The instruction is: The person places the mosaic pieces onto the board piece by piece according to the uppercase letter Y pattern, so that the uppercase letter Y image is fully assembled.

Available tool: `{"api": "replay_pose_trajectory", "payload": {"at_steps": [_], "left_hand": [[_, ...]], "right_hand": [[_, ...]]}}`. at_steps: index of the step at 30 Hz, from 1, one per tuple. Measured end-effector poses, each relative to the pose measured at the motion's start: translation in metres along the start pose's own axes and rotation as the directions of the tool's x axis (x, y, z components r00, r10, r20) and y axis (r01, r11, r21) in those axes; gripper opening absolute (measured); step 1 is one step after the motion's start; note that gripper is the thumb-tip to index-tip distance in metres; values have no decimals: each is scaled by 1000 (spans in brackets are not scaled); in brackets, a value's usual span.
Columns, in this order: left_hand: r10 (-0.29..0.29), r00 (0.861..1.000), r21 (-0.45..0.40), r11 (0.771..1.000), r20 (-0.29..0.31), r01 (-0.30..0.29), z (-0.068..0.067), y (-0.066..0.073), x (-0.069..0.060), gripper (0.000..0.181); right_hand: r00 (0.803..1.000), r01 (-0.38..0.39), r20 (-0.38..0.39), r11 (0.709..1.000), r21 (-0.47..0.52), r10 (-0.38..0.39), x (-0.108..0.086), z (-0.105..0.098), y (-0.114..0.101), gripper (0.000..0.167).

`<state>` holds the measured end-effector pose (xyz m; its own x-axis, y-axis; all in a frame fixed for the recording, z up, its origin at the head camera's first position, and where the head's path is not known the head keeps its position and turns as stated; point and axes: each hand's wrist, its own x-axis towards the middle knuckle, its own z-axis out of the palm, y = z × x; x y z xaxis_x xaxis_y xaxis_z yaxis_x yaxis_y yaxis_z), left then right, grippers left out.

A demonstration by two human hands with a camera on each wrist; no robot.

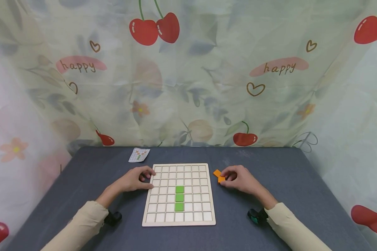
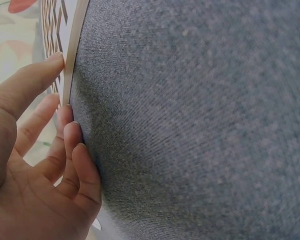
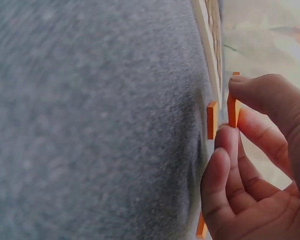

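Note:
A pale wooden grid board (image 1: 162, 199) lies on the dark table, three green tiles (image 1: 179, 197) in a column in its middle. My left hand (image 1: 135, 179) touches the board's left edge with thumb and fingertips; the left wrist view shows thumb and fingers (image 2: 32, 130) against the board's rim (image 2: 73, 50). Right of the board, my right hand (image 1: 240, 179) pinches an orange tile (image 1: 221, 179). In the right wrist view the pinched tile (image 3: 233, 107) stands between thumb and fingers (image 3: 255, 150), with another orange tile (image 3: 212, 120) beside it and part of one below.
A small printed card (image 1: 139, 155) with a coloured grid pattern lies behind the board at the left. The dark cloth-covered table (image 1: 254, 157) ends at a patterned curtain (image 1: 188, 87) at the back.

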<state>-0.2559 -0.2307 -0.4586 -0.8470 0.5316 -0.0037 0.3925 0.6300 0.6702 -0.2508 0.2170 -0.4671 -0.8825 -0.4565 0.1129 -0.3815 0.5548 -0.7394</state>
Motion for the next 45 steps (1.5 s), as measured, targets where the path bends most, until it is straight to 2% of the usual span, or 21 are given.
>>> {"api": "replay_pose_trajectory", "payload": {"at_steps": [4, 14, 25, 32, 35, 45], "left_hand": [[-7, 1000, 0, 1000, -3, 7, 0, 0, -1, 40], [-13, 1000, 5, 1000, -12, 13, 1, 0, -1, 39], [-18, 1000, -7, 1000, -8, 18, 1, 1, 0, 39], [-21, 1000, 4, 1000, -10, 21, 1, 1, 0, 39], [-20, 1000, 5, 1000, -11, 20, 1, 0, 1, 39], [-13, 1000, 6, 1000, -8, 13, 2, -2, 2, 39]], "right_hand": [[1000, 15, 2, 999, 40, -15, 2, 2, -3, 23], [992, 118, 34, 985, 126, -123, 15, 17, -10, 21], [992, 117, 32, 981, 155, -123, 31, 34, -28, 23], [991, 120, 33, 976, 180, -128, 33, 39, -61, 23], [991, 120, 40, 976, 182, -130, 35, 42, -66, 22], [989, 125, 53, 978, 170, -136, 52, 57, -47, 22]]}}
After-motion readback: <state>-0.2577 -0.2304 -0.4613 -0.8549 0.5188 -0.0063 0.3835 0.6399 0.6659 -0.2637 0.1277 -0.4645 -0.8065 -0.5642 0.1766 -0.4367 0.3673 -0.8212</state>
